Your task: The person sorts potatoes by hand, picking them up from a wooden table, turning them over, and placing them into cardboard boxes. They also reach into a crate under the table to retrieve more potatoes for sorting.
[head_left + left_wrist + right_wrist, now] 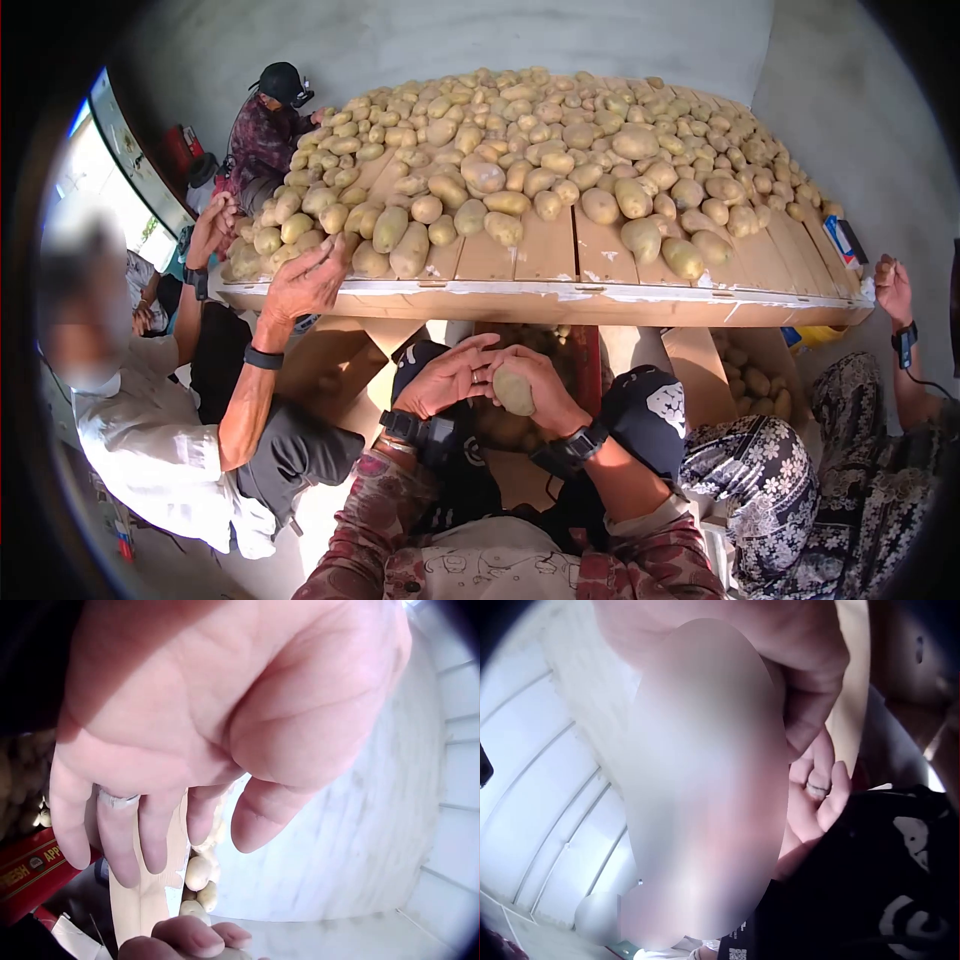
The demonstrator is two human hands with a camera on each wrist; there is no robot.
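One potato (514, 395) in the right hand (545, 388), lower centre of the head frame, fingers and thumb curled round it. Left hand (448, 378) is just beside it; left wrist view has its palm showing, fingers nearly straight and a bit spread, gripping nothing. Can't tell if its fingertips touch the potato. Right wrist view is blurred mid-frame, no potato detail there.

Edges: both hands sit below the front edge of the table (560, 292), near it, not touching. Red box (46, 864), lower left of the left wrist frame, printed lettering. Knees in dark printed cloth (622, 420) flank the hands; only a narrow gap between. Person in a white shirt (155, 430) takes up the left side of the head frame, one hand at the table's left end. Patterned trousers (770, 480) at lower right.

Materials: held potato oval, matte, dull tan-green. Tabletop covered in brown cardboard, dark seam near centre, patchy white strip along the front. Potato pile (500, 150) across upper centre, round and oblong mixed. Grey wall (850, 110) behind, smooth.
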